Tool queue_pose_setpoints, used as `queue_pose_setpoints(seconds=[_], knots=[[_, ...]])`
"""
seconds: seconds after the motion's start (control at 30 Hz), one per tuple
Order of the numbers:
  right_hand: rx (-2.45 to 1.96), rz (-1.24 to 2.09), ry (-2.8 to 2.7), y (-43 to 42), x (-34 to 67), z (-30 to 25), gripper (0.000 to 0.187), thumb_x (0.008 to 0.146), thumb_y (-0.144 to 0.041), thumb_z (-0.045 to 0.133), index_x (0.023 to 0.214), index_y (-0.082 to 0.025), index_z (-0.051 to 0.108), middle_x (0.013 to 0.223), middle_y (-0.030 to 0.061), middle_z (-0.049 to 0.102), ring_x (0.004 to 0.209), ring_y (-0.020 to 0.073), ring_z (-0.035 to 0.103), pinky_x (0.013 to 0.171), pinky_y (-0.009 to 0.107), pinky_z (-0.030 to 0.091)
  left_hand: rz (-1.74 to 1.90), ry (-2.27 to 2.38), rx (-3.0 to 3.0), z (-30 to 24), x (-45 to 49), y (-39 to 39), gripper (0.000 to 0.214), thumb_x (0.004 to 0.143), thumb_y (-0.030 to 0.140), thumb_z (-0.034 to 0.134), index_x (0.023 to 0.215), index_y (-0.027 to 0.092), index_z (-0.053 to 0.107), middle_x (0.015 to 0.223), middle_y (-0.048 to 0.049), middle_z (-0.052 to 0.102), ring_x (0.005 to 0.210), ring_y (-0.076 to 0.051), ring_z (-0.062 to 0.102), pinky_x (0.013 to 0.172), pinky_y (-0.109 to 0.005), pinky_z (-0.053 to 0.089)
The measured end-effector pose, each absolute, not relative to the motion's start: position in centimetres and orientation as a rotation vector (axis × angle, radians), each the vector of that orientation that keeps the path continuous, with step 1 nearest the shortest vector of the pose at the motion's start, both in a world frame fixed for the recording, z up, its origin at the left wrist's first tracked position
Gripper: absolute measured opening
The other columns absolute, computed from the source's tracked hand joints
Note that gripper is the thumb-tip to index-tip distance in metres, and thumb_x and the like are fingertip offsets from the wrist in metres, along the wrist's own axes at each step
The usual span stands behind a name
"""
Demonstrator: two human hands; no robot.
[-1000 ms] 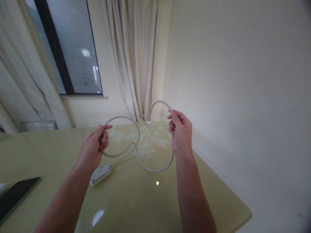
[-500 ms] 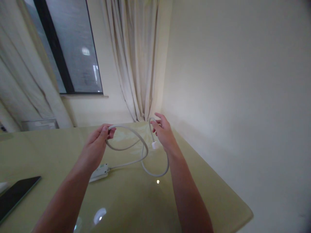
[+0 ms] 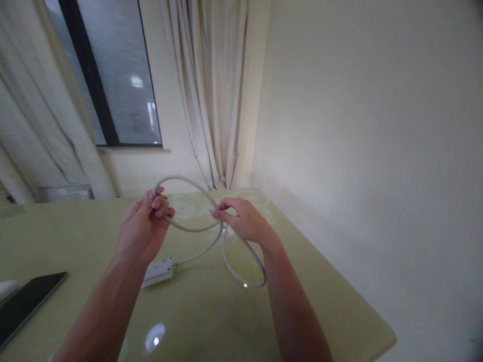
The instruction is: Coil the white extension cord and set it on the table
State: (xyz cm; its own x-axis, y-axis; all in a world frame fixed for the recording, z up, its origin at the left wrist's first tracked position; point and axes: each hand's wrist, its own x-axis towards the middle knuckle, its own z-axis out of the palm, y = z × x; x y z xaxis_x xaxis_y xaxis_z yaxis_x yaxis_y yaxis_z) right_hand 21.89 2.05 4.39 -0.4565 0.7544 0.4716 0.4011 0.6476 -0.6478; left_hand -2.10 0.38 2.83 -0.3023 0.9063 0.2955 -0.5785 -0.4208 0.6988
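Note:
A grey-white cable (image 3: 188, 184) runs in loops above a yellow-green glossy table (image 3: 211, 322). One end of it goes into a small white socket block (image 3: 160, 270) that lies on the table. My left hand (image 3: 145, 229) is closed around the cable at the top left of a loop. My right hand (image 3: 241, 221) pinches the cable where two strands cross, and a lower loop (image 3: 245, 274) hangs down from it to the table. The plug end is hidden behind my right hand.
A dark tablet or phone (image 3: 26, 301) lies at the table's left edge. Cream curtains (image 3: 215, 90) and a dark window (image 3: 113, 75) stand behind the table. A plain wall runs along the right, close to the table's rounded corner (image 3: 385, 334).
My right hand has come down and leftward with the cable, towards my left hand. The wide loops have drawn into tighter ones, and the plug has gone out of sight.

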Motion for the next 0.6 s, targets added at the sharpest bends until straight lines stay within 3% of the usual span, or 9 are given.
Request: queue_pose_setpoints(seconds=[0.1, 0.2, 0.33, 0.43, 0.6], knots=[[-0.893, 0.52, -2.112, 1.8, 22.1, 4.5, 0.027, 0.103, -0.037, 0.065, 0.082, -0.02, 0.069, 0.079, -0.0007, 0.07, 0.081, 0.0162, 0.064, 0.076, 0.029, 0.041, 1.923, 0.579, 0.949, 3.0, -2.0, 0.1, 0.018, 0.089, 0.034, 0.082, 0.093, 0.017, 0.075, 0.071, 0.0042, 0.044, 0.059, -0.008, 0.037, 0.057, -0.018, 0.046], [-0.781, 0.529, -1.867, 1.6, 21.6, 4.5, 0.023, 0.105, -0.036, 0.061, 0.087, -0.021, 0.065, 0.08, -0.0006, 0.072, 0.08, 0.0155, 0.067, 0.078, 0.029, 0.045, 1.853, 0.633, 1.145, 2.8, -1.8, -0.3, 0.034, 0.085, 0.048, 0.087, 0.092, 0.017, 0.074, 0.065, 0.0043, 0.045, 0.056, -0.008, 0.035, 0.05, -0.017, 0.036], [-0.639, 0.631, -1.541, 1.0, 20.2, 5.4, 0.031, 0.106, -0.052, 0.058, 0.093, -0.024, 0.059, 0.064, -0.0062, 0.056, 0.059, 0.0126, 0.057, 0.061, 0.026, 0.044, 1.665, 0.777, 1.478, 2.2, -1.1, -0.9, 0.041, 0.098, 0.058, 0.068, 0.095, 0.017, 0.073, 0.065, 0.0013, 0.053, 0.055, -0.009, 0.041, 0.05, -0.021, 0.031], [-0.624, 0.525, -1.484, 1.0, 19.5, 7.4, 0.033, 0.103, -0.055, 0.061, 0.093, -0.023, 0.064, 0.062, -0.007, 0.049, 0.054, 0.011, 0.046, 0.054, 0.025, 0.037, 1.592, 0.768, 1.652, 2.1, -0.5, -1.3, 0.04, 0.106, 0.056, 0.055, 0.104, 0.019, 0.07, 0.072, -0.001, 0.062, 0.058, -0.011, 0.045, 0.053, -0.024, 0.035], [-0.621, 0.364, -1.639, 1.6, 21.1, 11.6, 0.032, 0.104, -0.051, 0.06, 0.094, -0.021, 0.068, 0.064, -0.0055, 0.055, 0.059, 0.0106, 0.05, 0.059, 0.025, 0.038, 1.604, 0.866, 1.89, 2.6, -0.5, -1.9, 0.026, 0.107, 0.039, 0.052, 0.124, 0.02, 0.057, 0.082, -0.0014, 0.066, 0.061, -0.014, 0.046, 0.058, -0.027, 0.038]])
